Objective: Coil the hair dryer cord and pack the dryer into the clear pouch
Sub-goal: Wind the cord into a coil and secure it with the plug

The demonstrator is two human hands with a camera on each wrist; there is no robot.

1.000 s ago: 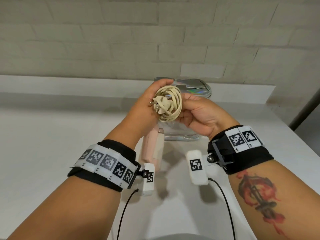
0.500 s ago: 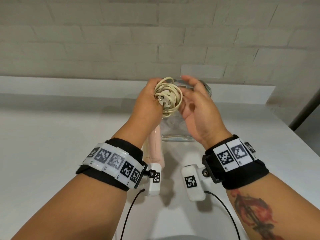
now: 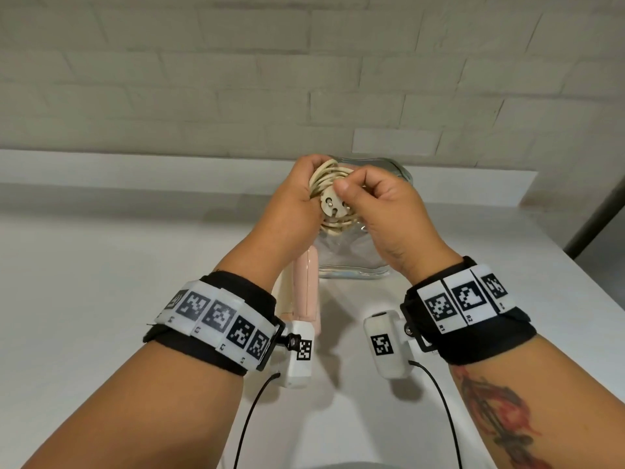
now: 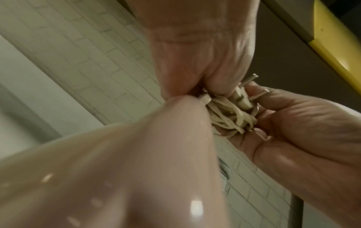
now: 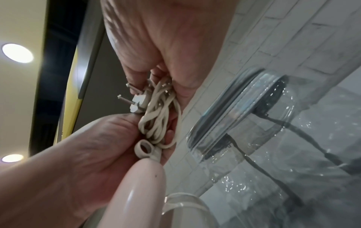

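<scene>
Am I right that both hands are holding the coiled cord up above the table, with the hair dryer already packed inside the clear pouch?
Not quite. The hair dryer is outside the clear pouch, hanging below the left hand; the head view shows this. The rest holds: left hand and right hand hold the coiled cord above the table.

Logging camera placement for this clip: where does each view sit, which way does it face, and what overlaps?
Head: worn on the head, looking forward and down; both forearms, left hand and right hand around the coiled cord, clear pouch behind.
Left wrist: looks along the left palm, up toward the wall; pink hair dryer fills the foreground.
Right wrist: looks along the right palm, upward.
All three share cord and plug.
</scene>
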